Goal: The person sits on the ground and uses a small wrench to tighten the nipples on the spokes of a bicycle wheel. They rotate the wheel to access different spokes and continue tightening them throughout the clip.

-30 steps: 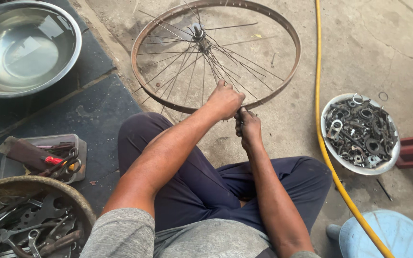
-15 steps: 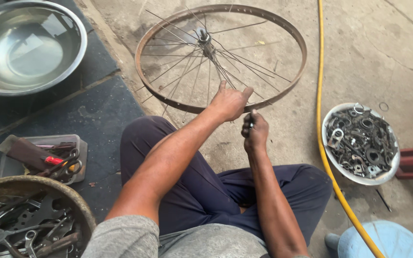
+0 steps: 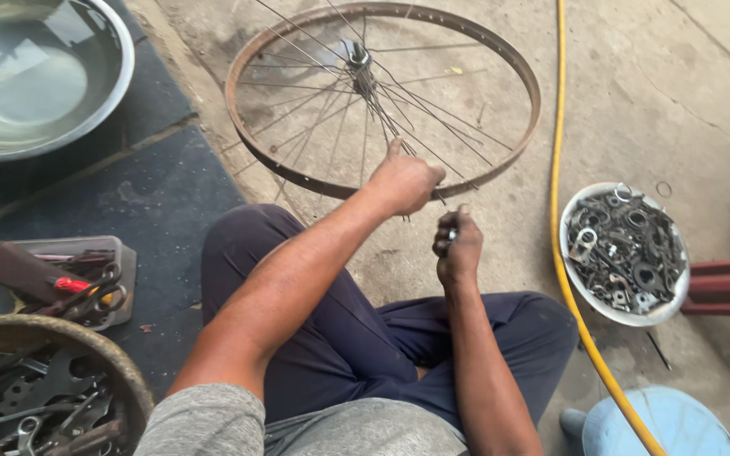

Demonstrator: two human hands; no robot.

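At the far left, a wide shiny steel basin (image 3: 31, 76) is set on dark floor mats, and below it a clear plastic tray of scissors and red-handled tools (image 3: 61, 279) and a rusty round pan of spanners and wrenches (image 3: 35, 397) are kept within reach.

Towards the middle, a rusty bare bicycle wheel rim with thin wire spokes and a hub (image 3: 382, 101) is stood tilted on the concrete floor (image 3: 678, 93), its near edge just in front of the seated person's knees. The left hand (image 3: 405, 179) is closed around the near rim where the spokes meet it. Just beside it, slightly lower, the right hand (image 3: 458, 249) is clenched on a small metal tool (image 3: 450, 236), too small to identify with certainty.

The rim is steadied by one hand only, so it could be twisted or tipped if force is applied off-line. A rusted spoke end could be rounded or snapped by a slipping tool, and the fingers could be nicked by loose spoke ends.

Further right, a long yellow hose (image 3: 561, 169) is run across the floor, then a white bowl of dark metal washers and small parts (image 3: 625, 252); these could be knocked over by an elbow or by the wheel if it falls.
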